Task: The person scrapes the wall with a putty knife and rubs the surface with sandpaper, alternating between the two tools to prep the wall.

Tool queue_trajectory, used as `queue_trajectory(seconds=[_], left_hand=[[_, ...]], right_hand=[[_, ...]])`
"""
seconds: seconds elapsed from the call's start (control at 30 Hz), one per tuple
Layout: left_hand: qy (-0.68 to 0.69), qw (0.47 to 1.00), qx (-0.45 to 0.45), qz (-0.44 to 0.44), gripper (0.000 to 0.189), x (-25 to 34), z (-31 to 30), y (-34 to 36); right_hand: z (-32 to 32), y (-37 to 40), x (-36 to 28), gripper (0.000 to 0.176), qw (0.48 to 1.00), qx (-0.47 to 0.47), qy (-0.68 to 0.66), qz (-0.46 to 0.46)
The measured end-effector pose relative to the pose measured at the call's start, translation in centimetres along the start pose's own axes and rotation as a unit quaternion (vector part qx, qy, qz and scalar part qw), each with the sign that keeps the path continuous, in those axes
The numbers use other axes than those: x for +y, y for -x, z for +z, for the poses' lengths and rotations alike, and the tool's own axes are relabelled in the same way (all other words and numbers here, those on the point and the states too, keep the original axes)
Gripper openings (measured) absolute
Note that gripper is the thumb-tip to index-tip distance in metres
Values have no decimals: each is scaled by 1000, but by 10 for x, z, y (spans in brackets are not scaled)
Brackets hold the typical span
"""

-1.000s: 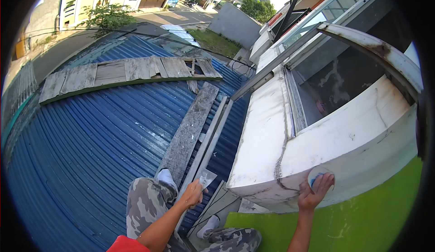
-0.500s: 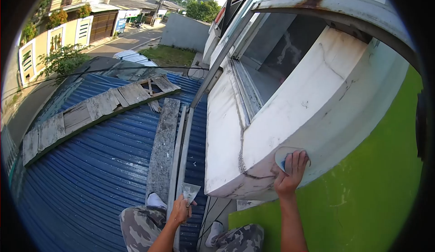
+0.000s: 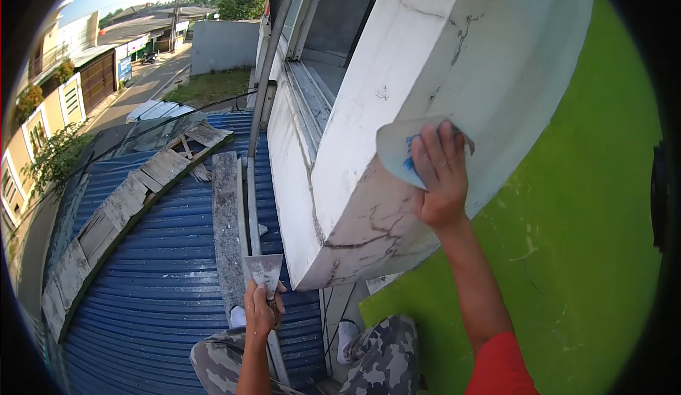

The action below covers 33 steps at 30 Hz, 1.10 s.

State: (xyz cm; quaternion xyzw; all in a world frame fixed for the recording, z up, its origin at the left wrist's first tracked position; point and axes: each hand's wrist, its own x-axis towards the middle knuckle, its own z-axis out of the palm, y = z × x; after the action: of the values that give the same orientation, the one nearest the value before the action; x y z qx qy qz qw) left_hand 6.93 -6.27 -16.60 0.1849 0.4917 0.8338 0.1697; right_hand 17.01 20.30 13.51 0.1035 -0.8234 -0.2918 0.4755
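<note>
My left hand (image 3: 259,313) is closed around the handle of a putty knife (image 3: 266,270), its wide metal blade pointing up over the blue roof. Farther right, my right hand (image 3: 441,189) grips a thin, pale, rounded plastic spreader (image 3: 396,144) with blue print. The spreader lies against the white wall ledge (image 3: 347,161) near its corner edge, my fingers spread over its face. Dark cracks (image 3: 369,240) run across the ledge's lower end below the spreader, and another crack climbs above it. Part of the spreader is hidden behind my fingers.
Blue corrugated roofing (image 3: 163,274) lies below on the left, with a weathered plank (image 3: 227,217) and a metal rail beside it. A window frame (image 3: 312,90) opens above the ledge. Green wall (image 3: 560,253) fills the right. Thin cables cross the roof toward the street.
My right hand has moved the spreader up along the ledge, away from its lower end. The view has shifted right. My left hand still holds the putty knife low over the roof.
</note>
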Motion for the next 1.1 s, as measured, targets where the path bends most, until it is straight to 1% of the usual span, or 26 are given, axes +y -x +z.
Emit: queue_trajectory(seconds=[0.03,0.07,0.1,0.17,0.23,0.3,0.33,0.37,0.43,0.47,0.5,0.53,0.57,0.6,0.67,0.7,0.77,0.8,0.83,0.87,0.9,0.97,1.0,1.03,1.07,1.1], left_hand=[[-17,1000,-16,6,34,16,10,-7],[-35,999,-30,14,33,30,19,-14],[-53,997,-44,24,32,42,26,-21],[-39,996,-76,2,31,64,38,-28],[-24,995,-94,-16,30,66,44,-34],[-12,995,-96,-32,30,52,45,-38],[-13,994,-98,-45,30,46,45,-35],[-15,994,-97,-52,30,41,43,-35],[-14,993,-103,-52,30,32,39,-30],[-7,993,-100,-63,30,31,37,-27],[0,992,-100,-77,30,29,36,-24],[-3,993,-89,-71,29,26,37,-20],[-8,995,-81,-65,29,24,38,-19],[-12,995,-74,-58,28,21,39,-20],[-15,998,-62,-19,28,9,41,-21],[-16,998,-57,0,27,7,42,-21],[-5,999,-46,10,29,21,49,-21],[11,999,-44,8,29,36,55,-19],[25,999,-42,5,29,45,58,-18],[14,998,-52,33,27,48,61,-21],[5,997,-68,37,26,57,65,-24],[-14,994,-99,36,25,74,71,-28],[12,995,-99,25,23,79,76,-33],[3,994,-105,8,22,80,76,-37],[-5,994,-110,-6,21,81,75,-43],[-13,993,-115,-16,20,82,74,-48]], right_hand=[[-7,-41,31,41,990,118,60,51],[-17,-72,56,39,972,193,10,133],[-23,-87,61,40,961,193,-24,197],[-36,-116,73,40,920,198,-90,325],[-12,-106,50,40,958,238,-17,162],[3,-56,-19,37,992,111,-31,47],[8,-12,-40,39,998,15,-54,-24],[14,13,-50,42,989,-76,-77,-99],[-1,8,-20,45,981,-107,-41,-158],[-12,-6,2,47,989,-89,-28,-112],[-18,-29,32,45,994,-18,46,-98],[-24,-61,58,41,994,77,54,-49],[-33,-90,76,38,989,148,4,10],[-46,-111,88,38,966,129,-102,199],[-45,-115,82,38,939,126,-145,286],[-28,-110,59,38,967,150,-85,186],[1,-78,15,38,987,160,-33,-9],[-1,-48,-22,39,998,37,-55,-11],[-5,-13,-42,45,986,-107,-87,-91],[-6,-4,-33,47,978,-136,-87,-132],[-9,1,-27,50,967,-166,-90,-172],[-19,-23,14,49,977,-127,-31,-168],[-27,-53,39,44,989,-26,34,-139],[-31,-84,64,37,991,79,41,-98],[-41,-107,77,36,991,130,-2,-12],[-52,-121,85,35,960,97,-59,258]])
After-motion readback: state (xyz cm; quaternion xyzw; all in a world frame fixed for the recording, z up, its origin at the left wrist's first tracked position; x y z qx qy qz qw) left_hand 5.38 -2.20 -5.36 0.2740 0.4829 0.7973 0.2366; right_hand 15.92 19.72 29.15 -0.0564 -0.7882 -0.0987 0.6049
